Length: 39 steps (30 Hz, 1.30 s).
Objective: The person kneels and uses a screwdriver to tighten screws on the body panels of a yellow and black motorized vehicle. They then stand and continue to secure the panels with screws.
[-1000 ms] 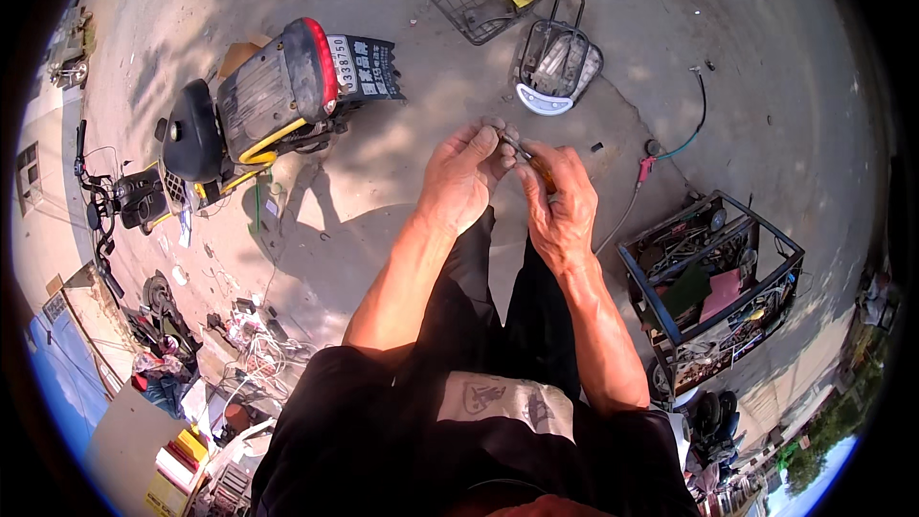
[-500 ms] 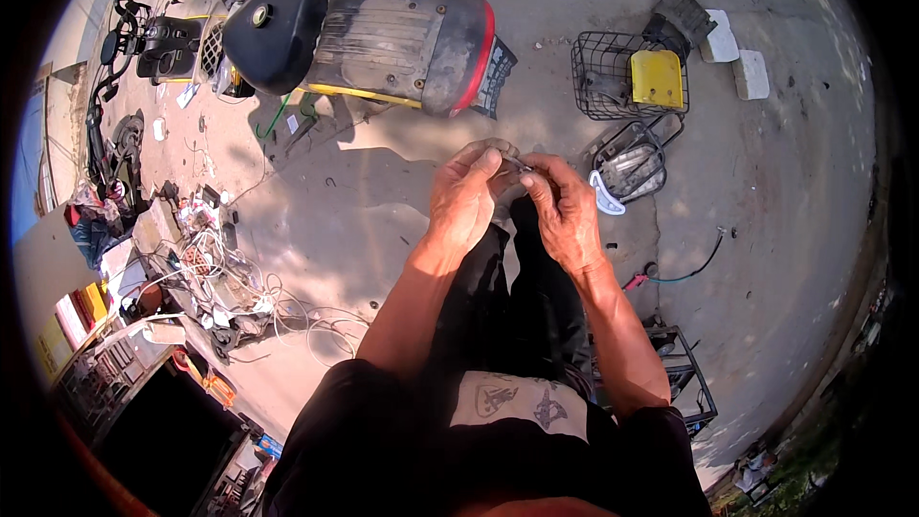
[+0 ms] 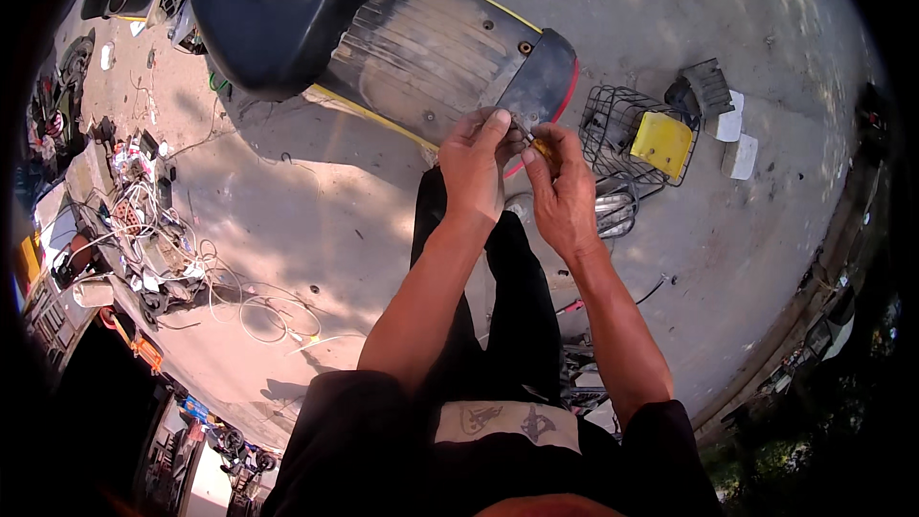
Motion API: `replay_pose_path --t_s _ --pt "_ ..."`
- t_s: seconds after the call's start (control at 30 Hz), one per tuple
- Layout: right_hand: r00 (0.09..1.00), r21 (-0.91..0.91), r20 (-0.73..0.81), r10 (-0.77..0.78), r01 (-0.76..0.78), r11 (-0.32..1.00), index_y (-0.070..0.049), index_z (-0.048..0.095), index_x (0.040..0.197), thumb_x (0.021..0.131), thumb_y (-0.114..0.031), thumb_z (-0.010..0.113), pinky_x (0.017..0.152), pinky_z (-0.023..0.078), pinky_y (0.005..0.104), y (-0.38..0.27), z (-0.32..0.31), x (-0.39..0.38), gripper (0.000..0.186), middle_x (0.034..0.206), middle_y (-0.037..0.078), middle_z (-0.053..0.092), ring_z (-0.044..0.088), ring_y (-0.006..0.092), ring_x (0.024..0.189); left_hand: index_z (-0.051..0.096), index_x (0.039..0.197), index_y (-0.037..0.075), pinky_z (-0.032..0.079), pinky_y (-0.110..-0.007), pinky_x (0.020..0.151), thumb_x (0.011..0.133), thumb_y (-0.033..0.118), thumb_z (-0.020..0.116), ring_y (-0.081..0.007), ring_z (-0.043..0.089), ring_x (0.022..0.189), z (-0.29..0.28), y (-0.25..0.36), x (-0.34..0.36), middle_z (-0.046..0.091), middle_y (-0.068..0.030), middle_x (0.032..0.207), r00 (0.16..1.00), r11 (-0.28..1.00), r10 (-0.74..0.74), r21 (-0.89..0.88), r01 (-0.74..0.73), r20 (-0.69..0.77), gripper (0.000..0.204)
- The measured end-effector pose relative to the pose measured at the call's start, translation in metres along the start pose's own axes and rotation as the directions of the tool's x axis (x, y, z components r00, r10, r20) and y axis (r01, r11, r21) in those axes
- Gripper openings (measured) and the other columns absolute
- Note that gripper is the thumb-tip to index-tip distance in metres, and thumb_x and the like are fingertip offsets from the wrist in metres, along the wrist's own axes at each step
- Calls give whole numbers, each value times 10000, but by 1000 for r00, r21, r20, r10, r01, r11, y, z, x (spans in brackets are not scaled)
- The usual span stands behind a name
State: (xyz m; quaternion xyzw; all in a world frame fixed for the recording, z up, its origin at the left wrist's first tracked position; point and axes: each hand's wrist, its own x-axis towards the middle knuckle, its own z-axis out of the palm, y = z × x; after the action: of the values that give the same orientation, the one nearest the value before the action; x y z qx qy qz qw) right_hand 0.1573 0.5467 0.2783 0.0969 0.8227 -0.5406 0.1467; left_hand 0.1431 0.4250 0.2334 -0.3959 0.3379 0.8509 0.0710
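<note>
Both my hands meet in front of me, close to the rear end of a scooter seat [image 3: 431, 48]. My right hand [image 3: 563, 193] is closed around what looks like a screwdriver [image 3: 542, 147], with an orange-yellow handle and a thin shaft pointing to the left hand. My left hand [image 3: 476, 165] is pinched, thumb against fingers, at the tip of that shaft; whatever small thing it holds is hidden. Dusty and worn, the seat has yellow edging, a red trim at its end and round screw holes. A black seat cushion or tank-like part [image 3: 287, 14] lies at its left.
A black wire basket [image 3: 598, 124] with a yellow panel [image 3: 662, 146] lies to the right, near white blocks [image 3: 740, 155]. Tangled cables [image 3: 254, 311] and scrap [image 3: 144, 230] spread along the left. A metal frame part [image 3: 615, 213] is right of my hand.
My view and body have moved closer to the scooter seat, which is now larger and just beyond my hands. An orange-yellow handle now shows in the right hand. Both hands stay together.
</note>
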Motion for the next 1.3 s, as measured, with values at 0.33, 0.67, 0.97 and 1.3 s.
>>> replay_pose_path --t_s 0.33,0.67,0.97,1.3 --pt "1000 -237 -13 9 -12 971 7 630 1300 1037 -134 670 922 573 457 4 27 118 301 1176 265 722 725 426 1098 705 1141 -90 568 -302 805 1062 130 665 -146 702 857 41 23 92 748 -96 973 984 954 63 300 -11 -165 238" --pt "971 -498 219 -94 194 845 8 646 1238 1029 -145 677 838 570 481 -8 14 182 261 1098 262 736 714 466 981 625 1340 -157 557 -358 927 1051 42 482 -261 737 1008 52 19 106 766 -219 1103 970 803 240 567 -181 -31 379" --pt "892 -607 450 -45 342 717 8 620 1145 1005 -146 625 814 555 556 -20 11 214 208 1027 263 706 691 488 929 610 1369 -113 546 -439 935 1063 111 478 -407 731 1018 60 30 107 740 -288 1142 975 717 223 676 -171 9 401" --pt "795 -698 604 -58 563 443 -26 554 1143 956 -31 601 779 585 511 -38 22 217 192 1032 220 672 711 416 919 667 1291 15 538 -433 968 908 25 746 -332 627 1140 -8 45 121 633 -135 1312 732 100 568 851 -515 377 391"
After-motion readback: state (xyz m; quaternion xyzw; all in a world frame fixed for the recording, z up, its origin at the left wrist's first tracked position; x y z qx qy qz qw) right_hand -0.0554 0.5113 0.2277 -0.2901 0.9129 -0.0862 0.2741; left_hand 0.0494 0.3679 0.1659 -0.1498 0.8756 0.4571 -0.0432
